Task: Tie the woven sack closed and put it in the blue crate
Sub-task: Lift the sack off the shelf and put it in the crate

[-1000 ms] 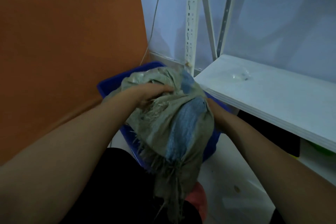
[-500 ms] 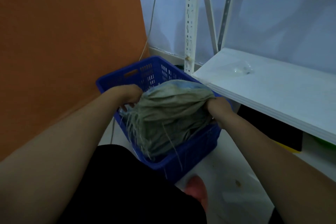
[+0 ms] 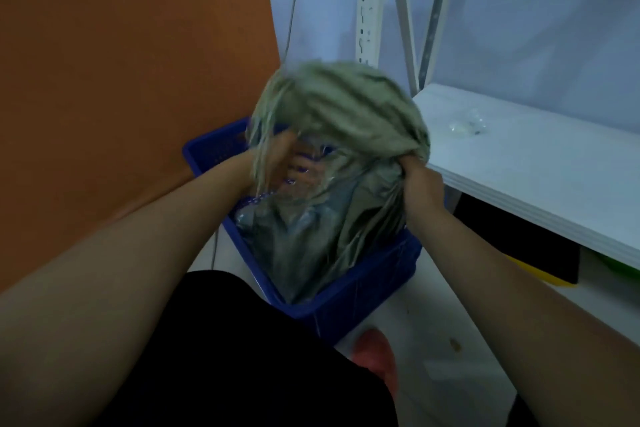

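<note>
The grey-green woven sack [image 3: 339,107] with frayed threads is raised over the blue crate [image 3: 363,295], its lower part hanging down into the crate. My left hand [image 3: 291,163] grips the sack's frayed left edge and is partly hidden behind loose threads. On the sack's right side, my right hand [image 3: 420,180] is clenched on a bunched fold. The blue crate stands on the floor in front of my knees. Motion blur smears the sack's upper part.
An orange panel [image 3: 121,80] stands at the left, close to the crate. A white shelf board [image 3: 536,163] juts in at the right, with white slotted uprights [image 3: 367,0] behind. A thin cable [image 3: 294,10] hangs down the wall. A foot [image 3: 375,354] shows below the crate.
The sack lay low in the crate half a second ago. Both hands have now pulled its upper part up above the crate rim.
</note>
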{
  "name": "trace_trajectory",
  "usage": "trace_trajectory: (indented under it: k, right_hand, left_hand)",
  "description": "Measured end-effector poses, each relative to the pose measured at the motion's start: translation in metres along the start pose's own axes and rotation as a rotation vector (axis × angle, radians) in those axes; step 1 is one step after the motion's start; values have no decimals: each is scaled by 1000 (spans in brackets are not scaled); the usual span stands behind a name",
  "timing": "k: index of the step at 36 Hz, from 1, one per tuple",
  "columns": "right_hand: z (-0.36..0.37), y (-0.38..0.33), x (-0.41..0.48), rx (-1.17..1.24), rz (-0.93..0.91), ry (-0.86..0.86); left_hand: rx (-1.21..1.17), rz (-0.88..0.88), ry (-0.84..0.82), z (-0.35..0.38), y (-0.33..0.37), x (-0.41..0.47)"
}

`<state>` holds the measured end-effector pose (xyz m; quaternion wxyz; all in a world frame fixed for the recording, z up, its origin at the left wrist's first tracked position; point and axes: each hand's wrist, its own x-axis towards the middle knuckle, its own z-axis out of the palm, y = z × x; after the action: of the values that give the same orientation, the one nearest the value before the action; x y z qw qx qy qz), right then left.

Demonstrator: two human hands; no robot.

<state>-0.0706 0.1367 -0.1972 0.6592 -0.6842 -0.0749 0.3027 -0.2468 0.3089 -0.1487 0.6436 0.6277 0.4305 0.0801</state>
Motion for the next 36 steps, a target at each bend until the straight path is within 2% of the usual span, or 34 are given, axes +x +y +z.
trace_trajectory:
  k: [2,5,9,11,18,22,25,28,30,33,36]
  right_hand:
    - [-1,-2,1,84,57,73]
    - [-4,-4,3,197,122,120]
    - [-5,-7,5,120,88,91]
    - [-3,-8,5,45,47,52]
    - [13,2,-5,-148,-107,-207]
    - [20,5,-14,-395,-302,-379]
    - [24,11,-19,-505,-429,-448]
    - [27,13,-21,-593,-563,-385]
    - [28,13,-20,-634,-610,-324]
    - [25,15,-17,-667,-630,-302]
    - [20,22,-15,-711,-615,-299]
  left_hand:
    - [-134,20,-20,10,17,-10]
    - [-240,48,64,7,23,-17]
    - [148,103,95,13,21,-14]
    - [272,118,33,20,19,-10]
    - [386,243,-63,47,19,-15]
    - [167,282,-114,63,22,-13]
    - [-11,298,-27,68,21,-8]
    - [-250,257,121,64,23,3]
    - [-357,178,162,60,23,9]
    - [-365,76,190,56,17,17]
    - [-310,25,355,48,8,26]
